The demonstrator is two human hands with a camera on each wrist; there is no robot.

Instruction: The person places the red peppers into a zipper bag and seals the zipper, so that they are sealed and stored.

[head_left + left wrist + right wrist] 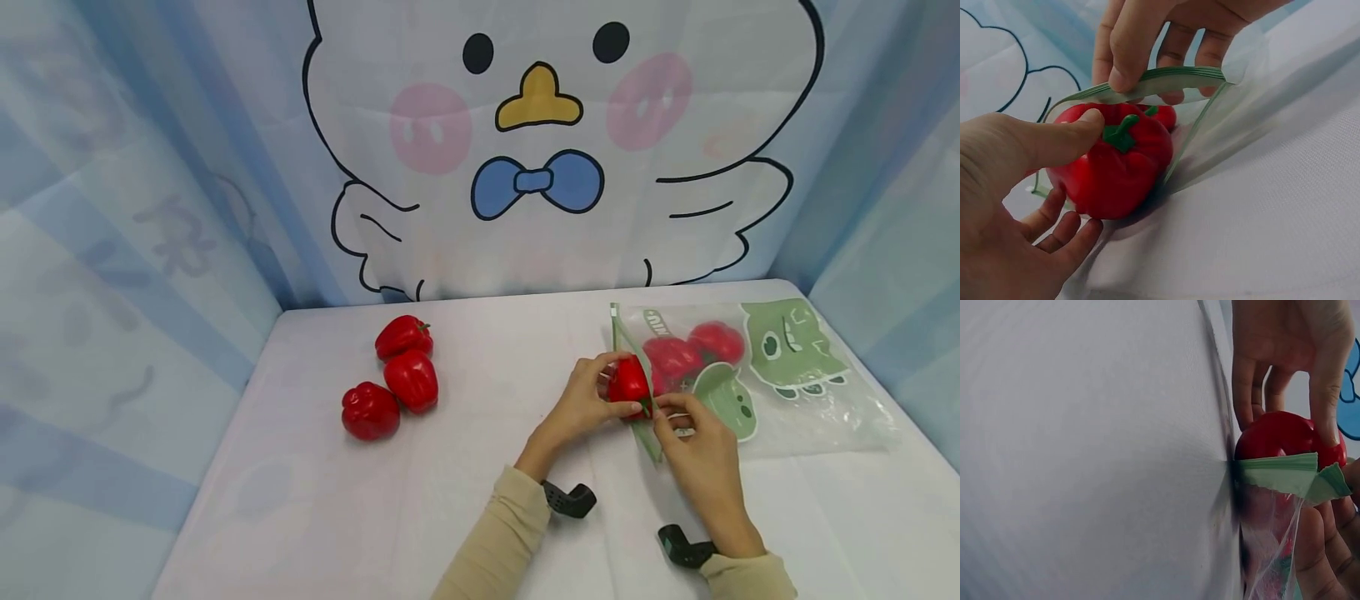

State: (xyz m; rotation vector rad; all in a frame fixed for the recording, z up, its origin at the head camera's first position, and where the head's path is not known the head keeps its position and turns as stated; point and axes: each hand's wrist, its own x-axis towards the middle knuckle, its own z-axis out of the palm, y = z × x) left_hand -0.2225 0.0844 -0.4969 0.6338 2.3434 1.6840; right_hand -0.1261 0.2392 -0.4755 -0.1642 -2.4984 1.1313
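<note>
In my head view, the clear bag (825, 429) at right of the frame carries green lettering (655, 322) near its top left corner, too small for me to read; green cartoon animals are printed on it too. The faint characters (176, 237) on the left curtain (97, 350) I cannot make out either.

Both forearms reach up from the lower edge in beige sleeves (498, 533). I see the left hand (573, 408) angled to the right, thumb below and fingers above, gripping a red bell pepper (628, 382). The right hand (701, 450) leans in from the lower right, thumb and fingers pinching the bag's green zip edge (1188, 74).

The gripped pepper sits in the bag's mouth, right of centre, the zip edge crossing its right side. It is glossy, deep red and lobed, with a green stem (1121, 136) tipped toward my left wrist view. Two more red peppers (716, 340) show through the plastic; three others (411, 381) cluster on the tabletop (480, 517) at centre left.
</note>
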